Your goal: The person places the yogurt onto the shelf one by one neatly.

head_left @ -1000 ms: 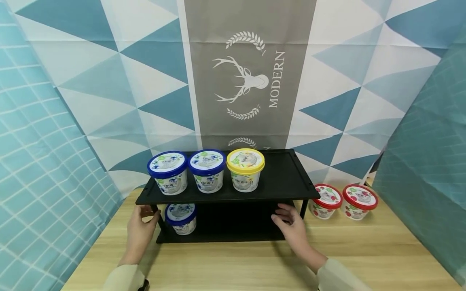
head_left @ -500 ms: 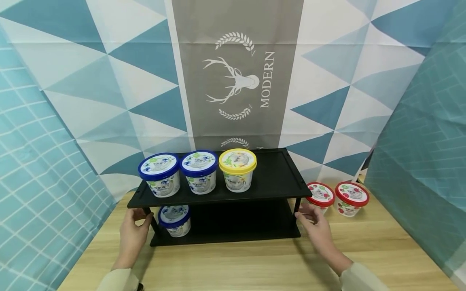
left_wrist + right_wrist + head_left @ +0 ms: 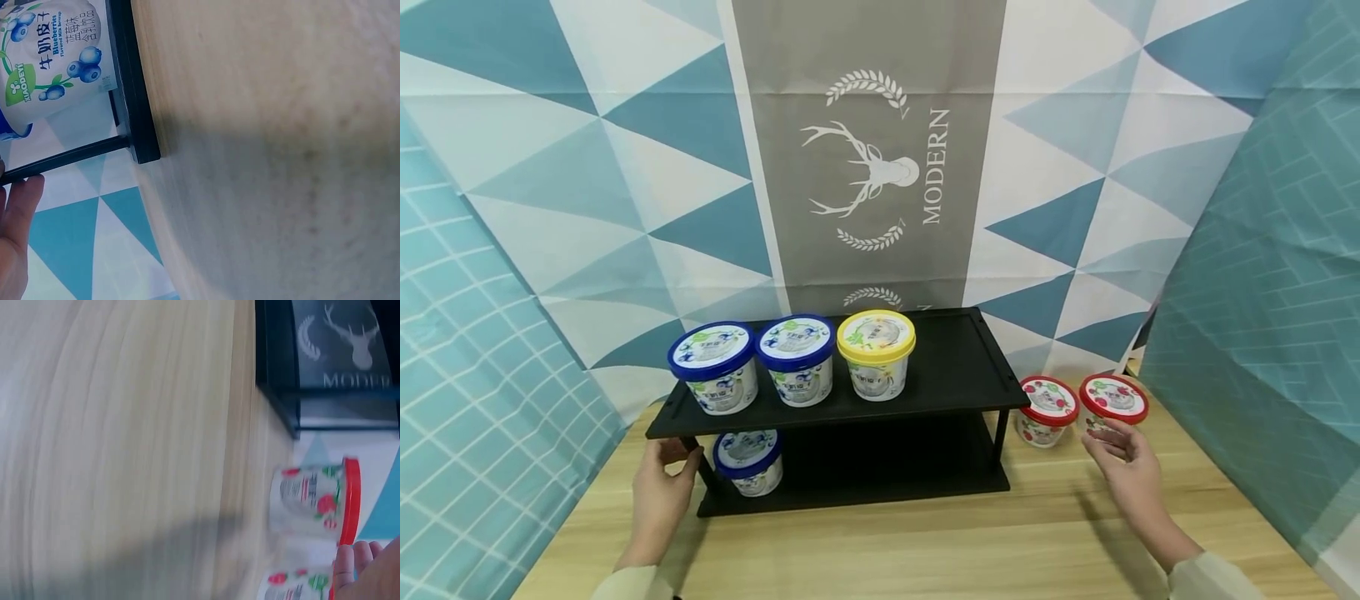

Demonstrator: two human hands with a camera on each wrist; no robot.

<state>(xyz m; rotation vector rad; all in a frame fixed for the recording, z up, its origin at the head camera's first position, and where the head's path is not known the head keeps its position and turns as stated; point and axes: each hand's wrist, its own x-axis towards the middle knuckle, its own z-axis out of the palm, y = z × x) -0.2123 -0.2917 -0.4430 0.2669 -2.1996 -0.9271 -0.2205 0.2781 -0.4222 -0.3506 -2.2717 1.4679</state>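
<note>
One black rack (image 3: 951, 367) stands upright on the wood-grain table (image 3: 850, 554), in front of the patterned backdrop (image 3: 868, 158): dark finish, two flat tiers, slim posts. The left hand (image 3: 661, 498) has thumb and fingers closed about its near left post. To the right of the rack, the right red-lidded cup (image 3: 1112, 398) stands upright on the table; its body is white, its lid white with green and red print inside a red rim. The right hand (image 3: 1129, 475) is at that cup's near side, fingers bent, thumb apart from them, grasping nothing; whether it touches the cup cannot be told. Just beside, closer to the rack, stands the left red-lidded cup (image 3: 1047, 408), of matching appearance, with red fruit printed on white. Count: rack, one; cups, six, comprising two red-lidded, three blue-lidded and one yellow-lidded. Upper tier, left to right: first blue-lidded cup (image 3: 713, 367), second blue-lidded cup (image 3: 797, 358), yellow-lidded cup (image 3: 877, 354), all upright. Lower tier: one, the third blue-lidded cup (image 3: 748, 462), at the left, with blueberries printed on its side.
</note>
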